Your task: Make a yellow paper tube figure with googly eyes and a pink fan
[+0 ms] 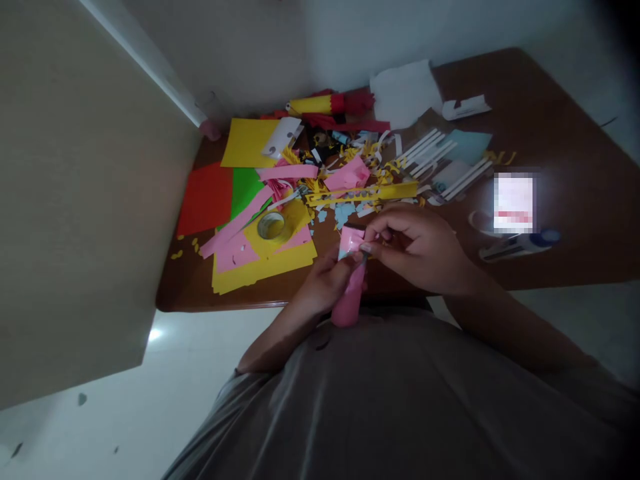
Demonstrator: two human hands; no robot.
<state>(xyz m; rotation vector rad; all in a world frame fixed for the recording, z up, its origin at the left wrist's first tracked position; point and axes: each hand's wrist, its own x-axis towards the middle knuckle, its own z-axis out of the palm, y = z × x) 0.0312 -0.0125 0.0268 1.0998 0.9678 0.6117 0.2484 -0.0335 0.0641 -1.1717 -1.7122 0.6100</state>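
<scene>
A: Brown table point(560, 200), strewn with coloured paper scraps point(345, 180), yellow sheets point(265, 263) and a tape roll point(271, 225). How is the pink paper tube point(349, 293) held?

B: It is gripped upright by the left hand point(323, 283), closed around its middle, just off the table edge. Its top flap is pinched by the right hand point(415, 250), directly above.

A: What risk is judged?

B: The thin rim may be crushed or torn if pinched too hard.

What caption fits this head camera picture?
Both hands, left hand and right hand, hold a pink paper tube over a scrap-covered table.
</scene>
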